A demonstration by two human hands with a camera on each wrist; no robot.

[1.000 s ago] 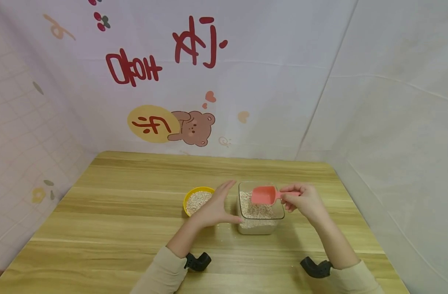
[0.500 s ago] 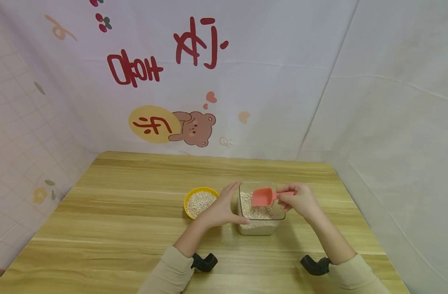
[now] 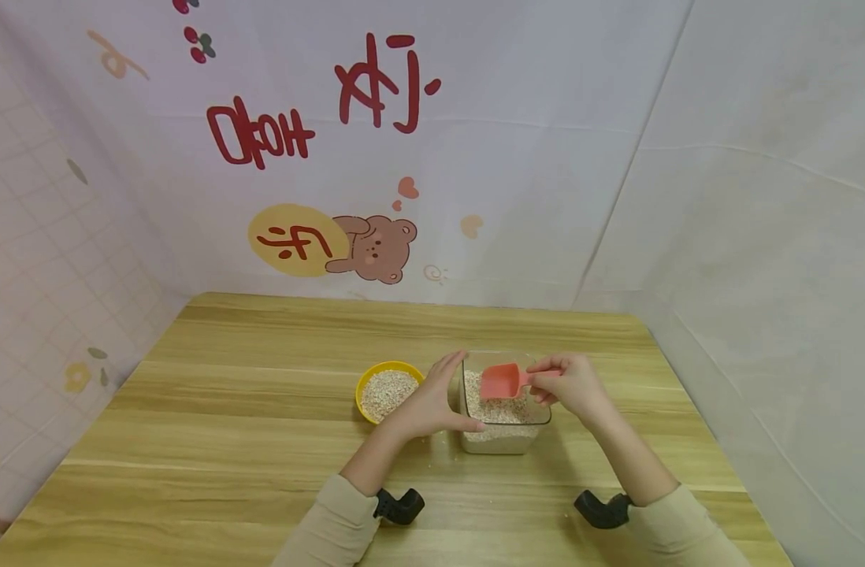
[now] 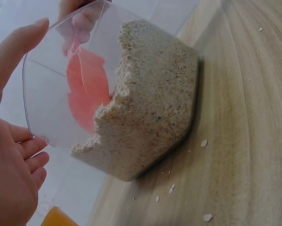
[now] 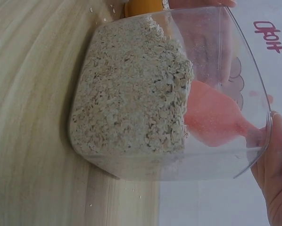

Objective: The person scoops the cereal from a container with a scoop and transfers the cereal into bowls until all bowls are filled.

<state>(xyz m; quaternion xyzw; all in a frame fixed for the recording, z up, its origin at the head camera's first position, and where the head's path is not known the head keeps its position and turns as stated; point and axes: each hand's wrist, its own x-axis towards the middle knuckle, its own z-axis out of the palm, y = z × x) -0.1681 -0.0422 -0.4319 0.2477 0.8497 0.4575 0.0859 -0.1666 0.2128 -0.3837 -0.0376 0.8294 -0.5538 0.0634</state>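
Note:
A clear square container partly full of oat flakes stands on the table. My left hand holds its left side, thumb at the near corner of the rim and fingers at the far one. My right hand grips the handle of a pink scoop over the container's right rim. In the right wrist view the scoop's blade dips inside, its tip at the oats' sloping surface. To the left, partly behind my left hand, sits a yellow bowl filled with oats.
Loose flakes lie scattered on the wooden table near the container. A printed white cloth hangs behind the table, and more cloth rises at both sides. Each wrist carries a black mount.
My left hand has moved right, from beside the container onto its rim. The scoop has shifted slightly left and down inside the container, with my right hand following.

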